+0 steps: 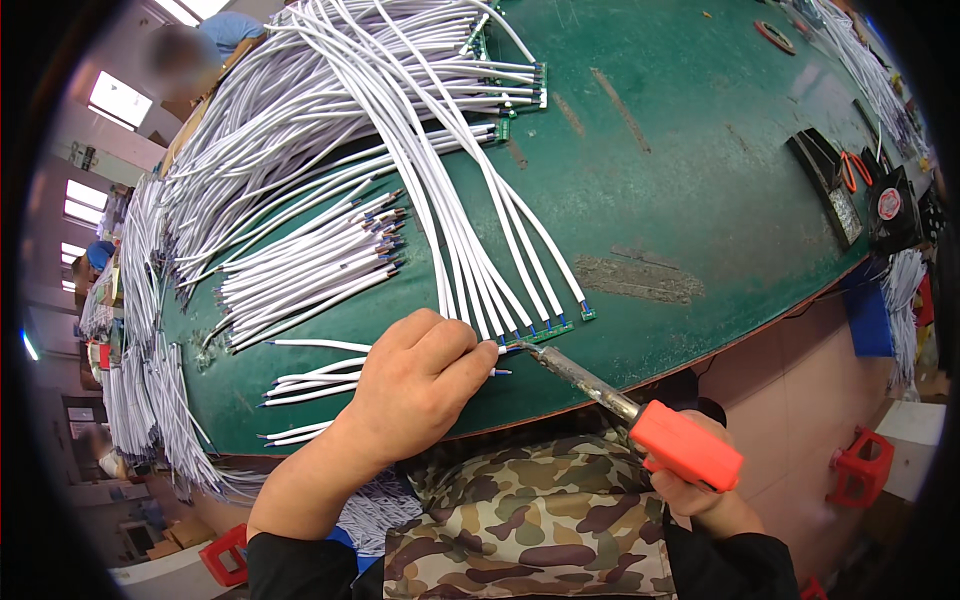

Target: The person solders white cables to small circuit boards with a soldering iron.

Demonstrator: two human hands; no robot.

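My left hand (pixel 415 375) is closed in a pinch on a white cable (pixel 503 350), whose stripped end lies at a narrow green circuit board strip (pixel 553 332). My right hand (pixel 703 500) grips the red handle of a soldering iron (pixel 685 445). The iron's tip reaches the cable end, just right of my left fingertips. A row of white cables (pixel 452 235) with blue wire ends runs from the strip toward the far side. One short board piece (pixel 588 315) sits apart at the strip's right end. My left fingers hide part of the strip.
A bundle of loose cables (pixel 310 260) lies left on the green table (pixel 720 270), with a large heap (pixel 250 130) beyond. At the right are a black fan (pixel 890 205), a black angled holder (pixel 828 180) and orange-handled pliers (pixel 856 172). Another person (pixel 230 32) sits at the far left.
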